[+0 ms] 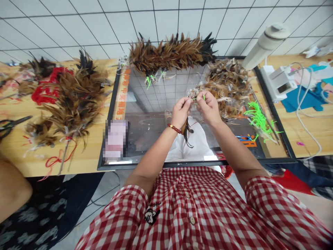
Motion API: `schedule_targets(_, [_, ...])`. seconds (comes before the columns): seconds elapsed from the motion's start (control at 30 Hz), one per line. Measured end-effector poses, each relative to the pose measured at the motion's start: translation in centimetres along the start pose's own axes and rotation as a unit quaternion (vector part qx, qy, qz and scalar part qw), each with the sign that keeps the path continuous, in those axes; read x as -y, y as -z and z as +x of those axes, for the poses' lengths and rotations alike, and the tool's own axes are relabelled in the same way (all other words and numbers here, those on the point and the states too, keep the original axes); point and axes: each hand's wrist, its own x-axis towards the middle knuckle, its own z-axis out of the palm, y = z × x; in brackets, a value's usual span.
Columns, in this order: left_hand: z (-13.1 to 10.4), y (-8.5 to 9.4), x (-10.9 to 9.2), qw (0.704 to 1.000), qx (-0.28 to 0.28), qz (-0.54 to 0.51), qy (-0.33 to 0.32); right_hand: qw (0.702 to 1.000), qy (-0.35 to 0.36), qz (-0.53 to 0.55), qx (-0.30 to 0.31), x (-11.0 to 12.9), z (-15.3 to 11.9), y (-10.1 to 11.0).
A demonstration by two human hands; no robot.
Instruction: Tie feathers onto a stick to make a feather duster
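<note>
Over the glass-topped panel (pixel 145 114), both my hands meet in a pinch. My left hand (pixel 181 110) is closed on a small bunch of feathers (pixel 186 132), whose dark tips hang below the fingers. A short green string (pixel 204 97) shows at the fingertips of my right hand (pixel 208 106), which pinches it close to the bunch's quill ends. Just beyond the right hand lies a loose pile of brown feathers (pixel 229 86). Several cut green strings (pixel 257 114) lie in a heap to the right.
A long brown feather bundle (pixel 169 53) lies along the tiled wall. Left are a feather duster (pixel 75 93), red string (pixel 47 90), scissors (pixel 13 125) and a phone (pixel 116 139). A bottle (pixel 265 45), a power strip (pixel 277 83) and cables stand right. A person's arm (pixel 13 187) shows at left.
</note>
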Motion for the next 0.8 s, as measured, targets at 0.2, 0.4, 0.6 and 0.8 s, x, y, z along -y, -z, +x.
schedule_targets(0.2, [0.6,0.4,-1.3,0.983,0.005,-0.133,0.127,0.999,0.036,0.033,-0.003,0.5,0.7,1.0])
schedule_targets(0.4, [1.0,0.6,-0.8,0.982,0.052,-0.095,0.155,0.961,0.162,-0.216,0.064,3.6,0.5,3.8])
schedule_targets(0.6, [-0.1,0.5,-0.7,0.951,0.229,-0.086,0.187,0.853,0.248,-0.383,0.253,8.8,4.7,4.0])
schedule_targets(0.8, [-1.2,1.4,-2.8,0.934,0.269,-0.155,0.174,0.912,0.093,-0.251,0.309,5.3,6.5,2.0])
